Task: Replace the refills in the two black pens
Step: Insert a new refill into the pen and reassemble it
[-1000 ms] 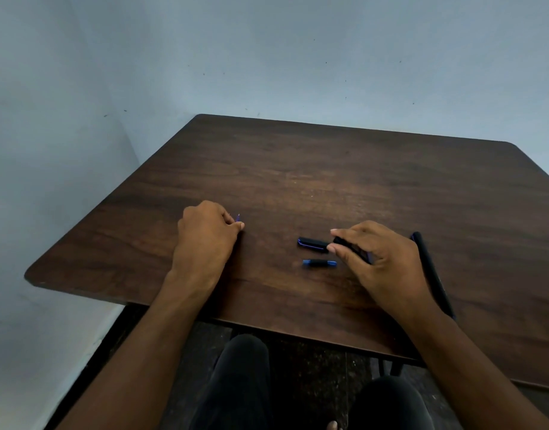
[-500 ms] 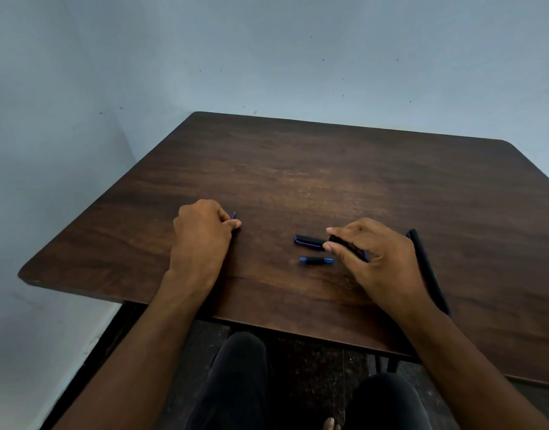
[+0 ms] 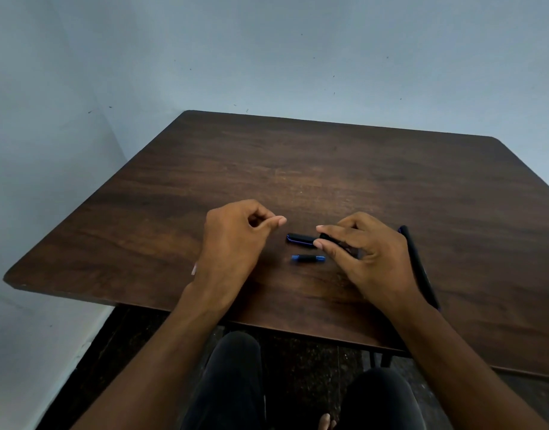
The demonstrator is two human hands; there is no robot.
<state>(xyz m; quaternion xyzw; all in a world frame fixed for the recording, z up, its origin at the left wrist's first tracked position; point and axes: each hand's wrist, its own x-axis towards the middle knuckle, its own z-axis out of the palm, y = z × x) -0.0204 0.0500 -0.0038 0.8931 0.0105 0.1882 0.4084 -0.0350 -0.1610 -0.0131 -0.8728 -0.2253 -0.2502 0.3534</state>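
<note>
Dark wooden table (image 3: 391, 187), pale wall behind. Right hand (image 3: 364, 252) pinches black pen part (image 3: 330, 238) beside pen cap (image 3: 301, 238); blue-tipped piece (image 3: 308, 258) just nearer. Left hand (image 3: 232, 240) curled, apparently empty (thumb extended). Second black pen (image 3: 417, 265) lies right.

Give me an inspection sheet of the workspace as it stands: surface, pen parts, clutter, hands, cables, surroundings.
Surface: dark wooden table, scuffed at the middle.
Job's things: black pen cap with a blue clip lies flat; short blue-ended pen piece lies just nearer the person, apart from it; whole black pen lies right of the right hand.
Clutter: small pale object peeks from under the left wrist; what it is cannot be told.
Hands: left hand is above the table, fingers curled, nothing seen in it; right hand pinches a black pen part.
Cables: nothing seen.
Surroundings: blue-grey wall, dark floor, person's knees below the table edge.
</note>
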